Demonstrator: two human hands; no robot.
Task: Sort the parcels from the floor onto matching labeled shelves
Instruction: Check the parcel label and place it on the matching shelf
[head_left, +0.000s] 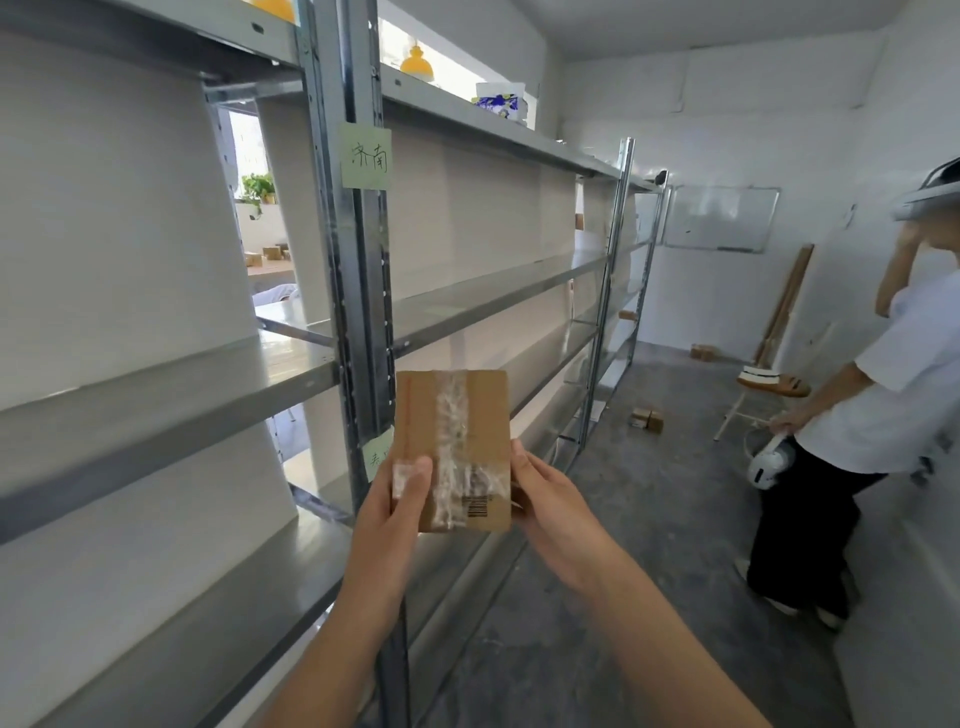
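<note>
I hold a flat brown cardboard parcel (452, 447) upright in front of me, with clear tape down its middle and a barcode near its lower right corner. My left hand (400, 499) grips its lower left edge, thumb on the front. My right hand (545, 493) holds its right edge. Behind the parcel stands a grey metal shelving unit (467, 306). A green handwritten label (365, 157) is stuck on the upright at the upper shelf level. A second green label (378, 457) lower on the upright is partly hidden by the parcel.
More small parcels (647, 418) lie on the concrete floor farther along, with others (701, 352) near the back wall. A person in a white shirt (883, 395) stands at the right beside a stool (771, 384). A whiteboard (719, 218) hangs on the far wall.
</note>
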